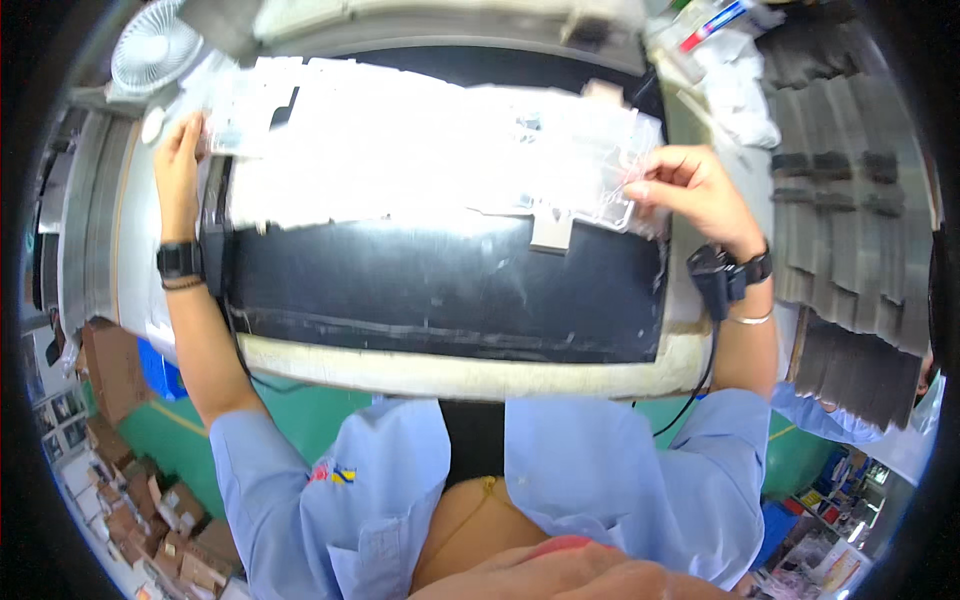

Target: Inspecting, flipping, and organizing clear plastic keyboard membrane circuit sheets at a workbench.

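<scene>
A long, flat white sheet with cut-outs [380,140] stretches across the black work mat [440,290]. Glare washes out its middle, and its right end looks clear and film-like. My left hand [180,145] grips the sheet's left end, fingertips partly hidden at the edge. At the right end, my right hand [690,190] pinches the clear edge between thumb and fingers. A small beige tab [551,234] sticks out from under the sheet's front edge, right of the middle.
A white fan [155,47] stands at the far left. Clear plastic bags [738,95] and a blue-and-red tube [713,26] lie at the back right. Stacked grey sheets [840,200] rise to the right. Cardboard boxes [180,505] sit on the floor at lower left.
</scene>
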`<action>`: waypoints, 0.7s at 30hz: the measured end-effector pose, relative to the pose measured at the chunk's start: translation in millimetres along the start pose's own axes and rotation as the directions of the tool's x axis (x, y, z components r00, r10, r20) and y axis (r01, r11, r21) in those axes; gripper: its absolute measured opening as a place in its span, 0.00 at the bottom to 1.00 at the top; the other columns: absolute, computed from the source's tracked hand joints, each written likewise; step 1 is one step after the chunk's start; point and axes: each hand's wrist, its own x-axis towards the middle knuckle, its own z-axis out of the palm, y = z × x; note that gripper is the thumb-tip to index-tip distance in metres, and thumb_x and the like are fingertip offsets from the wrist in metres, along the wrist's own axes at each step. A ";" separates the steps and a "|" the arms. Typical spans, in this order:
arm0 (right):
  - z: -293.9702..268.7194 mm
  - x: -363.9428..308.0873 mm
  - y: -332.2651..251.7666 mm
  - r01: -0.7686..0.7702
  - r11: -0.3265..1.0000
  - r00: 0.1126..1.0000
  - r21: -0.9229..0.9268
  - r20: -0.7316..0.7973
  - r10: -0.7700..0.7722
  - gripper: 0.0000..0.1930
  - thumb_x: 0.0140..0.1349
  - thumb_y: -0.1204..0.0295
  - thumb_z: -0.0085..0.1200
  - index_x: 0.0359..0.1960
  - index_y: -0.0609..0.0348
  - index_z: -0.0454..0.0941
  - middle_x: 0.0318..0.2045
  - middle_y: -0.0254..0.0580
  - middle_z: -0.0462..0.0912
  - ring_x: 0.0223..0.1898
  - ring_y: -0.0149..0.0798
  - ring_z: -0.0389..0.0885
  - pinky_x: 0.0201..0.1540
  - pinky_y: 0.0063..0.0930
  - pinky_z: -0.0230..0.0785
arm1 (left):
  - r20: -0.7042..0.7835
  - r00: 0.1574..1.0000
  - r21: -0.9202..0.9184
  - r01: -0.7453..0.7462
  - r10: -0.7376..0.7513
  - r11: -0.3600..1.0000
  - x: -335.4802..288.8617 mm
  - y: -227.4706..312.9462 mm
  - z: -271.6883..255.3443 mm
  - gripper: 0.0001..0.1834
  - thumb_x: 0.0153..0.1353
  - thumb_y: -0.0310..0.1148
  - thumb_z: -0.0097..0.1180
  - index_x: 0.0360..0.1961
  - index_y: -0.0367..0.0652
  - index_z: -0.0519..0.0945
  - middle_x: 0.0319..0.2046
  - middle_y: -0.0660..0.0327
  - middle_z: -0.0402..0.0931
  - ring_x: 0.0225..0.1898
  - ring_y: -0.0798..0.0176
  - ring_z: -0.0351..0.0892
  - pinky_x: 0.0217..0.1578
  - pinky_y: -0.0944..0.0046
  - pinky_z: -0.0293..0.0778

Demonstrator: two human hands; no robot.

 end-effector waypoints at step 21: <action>-287.3 -176.3 -205.7 0.390 0.819 0.293 -0.421 -0.786 -0.544 0.17 0.55 0.70 0.54 0.46 0.63 0.70 0.26 0.35 0.76 0.20 0.22 0.70 0.23 0.11 0.65 | 0.329 0.720 -0.900 0.043 0.611 0.434 60.2 342.1 54.6 0.26 0.59 0.27 0.45 0.56 0.27 0.53 0.52 0.47 0.62 0.51 0.57 0.67 0.51 0.66 0.68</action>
